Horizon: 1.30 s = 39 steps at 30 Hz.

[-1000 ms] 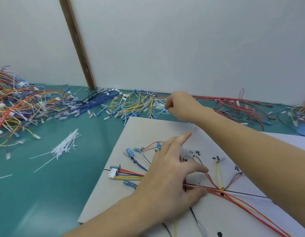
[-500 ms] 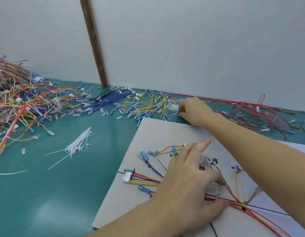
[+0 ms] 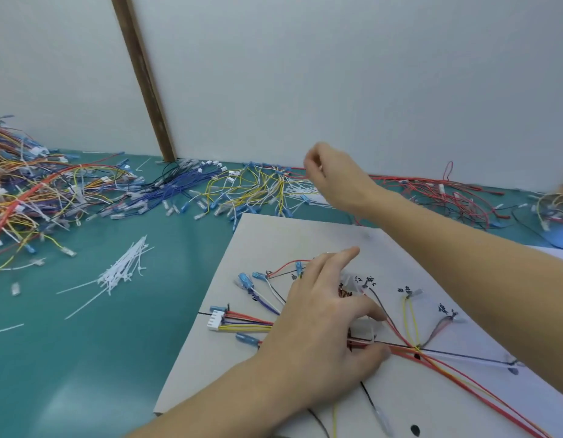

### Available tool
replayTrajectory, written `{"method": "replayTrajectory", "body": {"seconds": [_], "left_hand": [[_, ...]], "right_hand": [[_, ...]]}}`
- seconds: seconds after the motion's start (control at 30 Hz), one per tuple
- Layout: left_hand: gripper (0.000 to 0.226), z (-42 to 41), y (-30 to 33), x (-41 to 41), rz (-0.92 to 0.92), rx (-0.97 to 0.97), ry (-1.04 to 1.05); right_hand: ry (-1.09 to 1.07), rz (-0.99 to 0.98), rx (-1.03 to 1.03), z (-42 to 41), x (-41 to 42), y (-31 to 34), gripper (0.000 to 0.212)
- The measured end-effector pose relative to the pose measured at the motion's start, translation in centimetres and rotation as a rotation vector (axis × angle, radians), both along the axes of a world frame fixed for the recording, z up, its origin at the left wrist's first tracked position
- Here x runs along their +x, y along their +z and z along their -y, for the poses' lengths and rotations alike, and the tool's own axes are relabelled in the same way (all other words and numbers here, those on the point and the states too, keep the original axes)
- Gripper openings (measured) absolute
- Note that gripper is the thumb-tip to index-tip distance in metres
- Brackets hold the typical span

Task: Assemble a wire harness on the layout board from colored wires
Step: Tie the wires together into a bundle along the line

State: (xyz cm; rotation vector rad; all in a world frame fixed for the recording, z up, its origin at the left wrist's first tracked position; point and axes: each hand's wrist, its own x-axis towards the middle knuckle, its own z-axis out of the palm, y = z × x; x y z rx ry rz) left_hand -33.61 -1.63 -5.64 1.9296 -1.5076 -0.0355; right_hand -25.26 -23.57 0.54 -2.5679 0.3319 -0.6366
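I am pressing my left hand (image 3: 318, 330), fingers spread, flat on the wire harness (image 3: 409, 346) lying on the layout board (image 3: 274, 245). I am holding my right hand (image 3: 332, 175) above the loose yellow wires (image 3: 255, 188) beyond the board's far edge, fingers curled; blur is hiding whether they are pinching anything. White cable ties (image 3: 122, 273) are lying left of the board.

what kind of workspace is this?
Probably a manual wire-harness assembly bench: a layout board with drawn routing lines and handwritten labels, piles of colored terminated wires on a green table, and a bundle of white cable ties.
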Motion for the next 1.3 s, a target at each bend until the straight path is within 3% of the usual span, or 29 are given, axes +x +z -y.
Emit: {"method": "replayTrajectory", "body": {"seconds": [0.13, 0.27, 0.33, 0.53, 0.67, 0.77, 0.83, 1.0, 1.17, 1.3], "left_hand": [[0.032, 0.1, 0.0, 0.0, -0.014, -0.014, -0.005], [0.032, -0.1, 0.0, 0.1, -0.043, -0.043, -0.004], [0.033, -0.1, 0.1, -0.1, -0.049, -0.056, 0.001], [0.026, -0.3, 0.6, -0.7, 0.002, -0.108, 0.001], [0.017, -0.4, 1.3, -1.1, 0.105, -0.201, 0.045], [0.009, -0.3, 1.8, -1.8, 0.324, -0.25, 0.078], [0.008, -0.1, 2.5, -2.0, 0.356, -0.296, 0.056], [0.018, 1.4, 4.5, -3.3, -0.238, -0.148, 0.05], [0.007, 3.9, 4.4, -3.6, -0.394, -0.142, 0.127], [0.012, 4.3, 3.9, -3.1, -0.641, -0.105, 0.011]], "right_hand": [[0.053, 0.29, 0.442, -1.5, -5.1, 3.5, 0.007], [0.141, 0.213, 0.718, -1.7, -12.3, 3.0, 0.027], [0.121, 0.12, 0.833, -1.4, -16.1, 1.6, 0.027], [-0.038, 0.04, 0.946, -0.2, -22.5, -1.5, 0.004], [-0.001, 0.007, 0.933, -0.8, -23.3, -2.3, 0.014], [0.004, 0.084, 0.951, -1.5, -23.3, -2.3, 0.017], [-0.012, 0.155, 0.982, -1.6, -23.4, -2.2, 0.014], [0.093, 0.276, 1.011, -2.3, -23.6, -2.2, 0.011], [0.155, 0.345, 1.013, -2.7, -23.9, -2.2, 0.014], [0.186, 0.353, 1.08, -2.3, -24.1, -2.4, 0.016]]}}
